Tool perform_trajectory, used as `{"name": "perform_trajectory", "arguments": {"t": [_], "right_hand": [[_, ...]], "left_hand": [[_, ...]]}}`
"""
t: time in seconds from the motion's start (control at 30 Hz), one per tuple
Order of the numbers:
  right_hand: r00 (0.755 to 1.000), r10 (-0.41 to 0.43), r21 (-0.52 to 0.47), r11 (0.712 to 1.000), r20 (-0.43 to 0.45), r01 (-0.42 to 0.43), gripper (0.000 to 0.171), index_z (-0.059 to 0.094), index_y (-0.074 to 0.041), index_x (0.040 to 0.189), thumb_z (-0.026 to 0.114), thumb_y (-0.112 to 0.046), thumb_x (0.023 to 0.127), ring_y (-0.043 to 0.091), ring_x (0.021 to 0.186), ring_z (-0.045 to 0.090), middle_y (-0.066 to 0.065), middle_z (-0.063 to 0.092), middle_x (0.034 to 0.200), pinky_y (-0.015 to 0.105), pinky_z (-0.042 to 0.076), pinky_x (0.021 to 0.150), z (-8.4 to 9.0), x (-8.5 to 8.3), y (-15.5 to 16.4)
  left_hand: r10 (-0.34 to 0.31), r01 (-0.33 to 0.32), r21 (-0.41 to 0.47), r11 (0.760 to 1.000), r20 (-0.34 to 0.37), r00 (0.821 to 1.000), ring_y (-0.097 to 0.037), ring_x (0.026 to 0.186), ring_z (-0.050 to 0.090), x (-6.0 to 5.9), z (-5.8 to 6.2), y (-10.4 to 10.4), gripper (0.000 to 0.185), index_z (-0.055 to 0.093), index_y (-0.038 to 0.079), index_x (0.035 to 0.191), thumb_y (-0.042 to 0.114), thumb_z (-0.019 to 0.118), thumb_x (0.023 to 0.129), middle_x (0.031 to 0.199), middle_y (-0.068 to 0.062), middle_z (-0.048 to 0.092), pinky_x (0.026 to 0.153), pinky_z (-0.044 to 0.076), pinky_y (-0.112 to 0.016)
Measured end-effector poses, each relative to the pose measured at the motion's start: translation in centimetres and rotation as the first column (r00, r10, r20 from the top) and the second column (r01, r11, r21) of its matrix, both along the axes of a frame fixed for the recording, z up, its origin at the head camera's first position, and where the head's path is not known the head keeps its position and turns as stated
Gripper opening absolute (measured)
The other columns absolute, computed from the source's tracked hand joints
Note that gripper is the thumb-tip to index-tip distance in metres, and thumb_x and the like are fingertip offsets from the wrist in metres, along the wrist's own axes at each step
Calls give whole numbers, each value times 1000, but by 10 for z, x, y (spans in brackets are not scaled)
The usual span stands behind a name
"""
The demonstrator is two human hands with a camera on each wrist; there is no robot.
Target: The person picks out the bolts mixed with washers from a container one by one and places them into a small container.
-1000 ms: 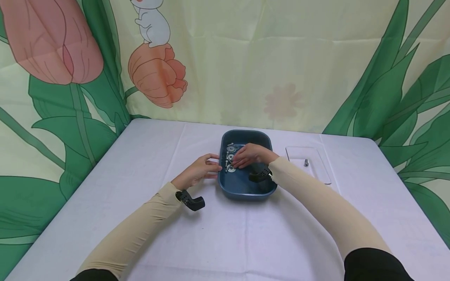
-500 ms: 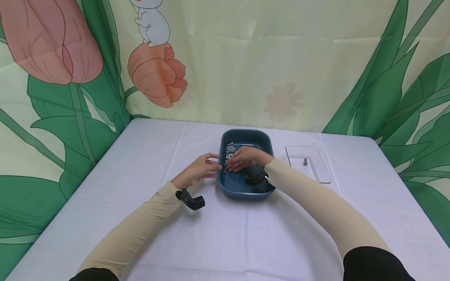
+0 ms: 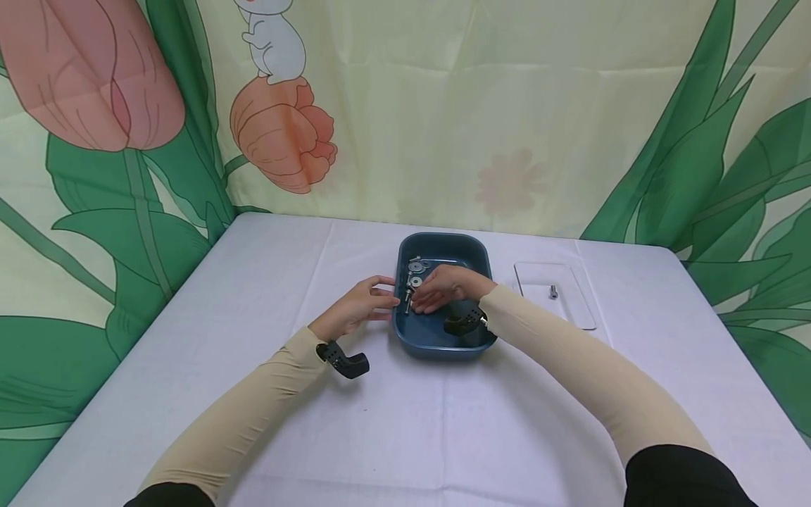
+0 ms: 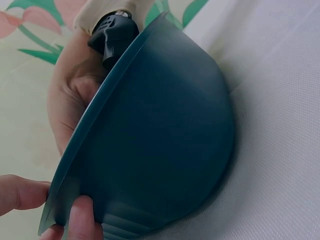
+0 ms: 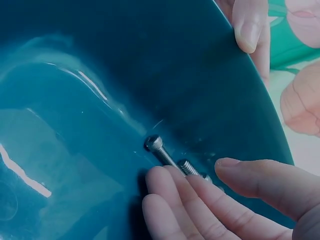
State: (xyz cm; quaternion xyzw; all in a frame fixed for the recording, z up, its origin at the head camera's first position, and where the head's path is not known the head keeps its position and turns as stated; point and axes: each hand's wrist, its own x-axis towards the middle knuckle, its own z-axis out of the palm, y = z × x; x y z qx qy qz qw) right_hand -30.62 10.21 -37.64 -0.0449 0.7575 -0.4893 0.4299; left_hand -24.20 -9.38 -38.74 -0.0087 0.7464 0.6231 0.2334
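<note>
Inside blue tray (image 3: pixel 405 331), right hand (image 3: pixel 446 285) fingering bolt (image 5: pixel 161 150), left hand (image 3: pixel 361 306) gripping tray's rim

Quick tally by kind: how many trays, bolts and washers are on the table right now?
Blue tray: 1
Clear tray: 1
Bolts: 3, two in the blue tray, one on the clear tray
Washers: 2
Total: 7 in view; the right hand hides part of the blue tray.
</note>
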Motion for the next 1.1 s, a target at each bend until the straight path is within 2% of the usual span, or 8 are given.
{"name": "perform_trajectory", "arguments": {"t": [0.23, 0.57, 0.8, 0.97, 1.1], "right_hand": [[996, -8, -31, 999, 88, 11, 33, 54, 10, 124, 48, -9, 97, 16, 78, 70, 9, 72, 86, 29, 58, 80, 0, 1, -3], [988, -50, -69, 996, 148, 61, 36, 50, 10, 128, 45, -10, 99, 17, 79, 70, 11, 71, 89, 29, 57, 83, 1, 4, -7], [984, -109, -97, 988, 140, 123, 37, 49, 10, 129, 44, -10, 99, 16, 78, 69, 10, 70, 88, 30, 56, 85, -1, 7, -9], [980, -160, -80, 982, 122, 170, 35, 52, 9, 127, 48, -8, 97, 14, 73, 69, 8, 70, 81, 27, 57, 80, -5, 7, -12], [971, -205, -74, 974, 124, 215, 29, 59, 8, 119, 54, -4, 93, 13, 69, 69, 7, 70, 76, 24, 58, 73, -7, 7, -15]], "left_hand": [[-2, 2, 3, 1000, 2, 1000, -24, 107, 58, 0, 0, 0, 51, 37, 6, 138, 5, 57, 92, 133, -22, 48, 93, 53, -38], [0, 0, 1, 1000, 3, 1000, -26, 109, 58, -1, -2, 1, 52, 37, 6, 138, 4, 58, 91, 132, -21, 48, 92, 54, -38], [-1, 1, -2, 1000, 1, 1000, -25, 108, 58, -1, -2, 1, 51, 37, 6, 138, 4, 58, 91, 131, -21, 48, 92, 54, -38], [0, 0, -8, 1000, -1, 1000, -25, 107, 59, -1, -2, 2, 51, 38, 6, 138, 4, 58, 91, 130, -21, 49, 92, 54, -39], [1, -1, -8, 1000, -1, 1000, -27, 110, 58, 0, -1, 1, 51, 38, 7, 138, 5, 58, 91, 131, -21, 49, 92, 53, -39]]}}
